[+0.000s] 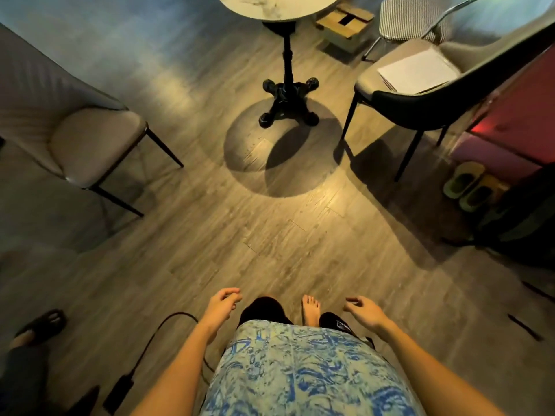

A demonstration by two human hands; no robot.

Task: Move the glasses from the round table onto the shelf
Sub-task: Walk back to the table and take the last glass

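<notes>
The round table (279,7) with a white marble top stands at the top centre on a black pedestal (287,97); only its near edge shows and no glasses are visible on it. No shelf is in view. My left hand (220,306) hangs low at the bottom centre-left, fingers loosely curled, holding nothing. My right hand (365,310) hangs at the bottom centre-right, fingers apart and empty. Both hands are far from the table, over the wooden floor.
A beige chair (90,145) stands at the left and a dark-backed chair (399,82) with papers (417,70) at the right. A cardboard box (345,24) sits behind the table. Slippers (468,184) lie by a red cabinet (516,115). A black cable and adapter (120,388) lie at my left.
</notes>
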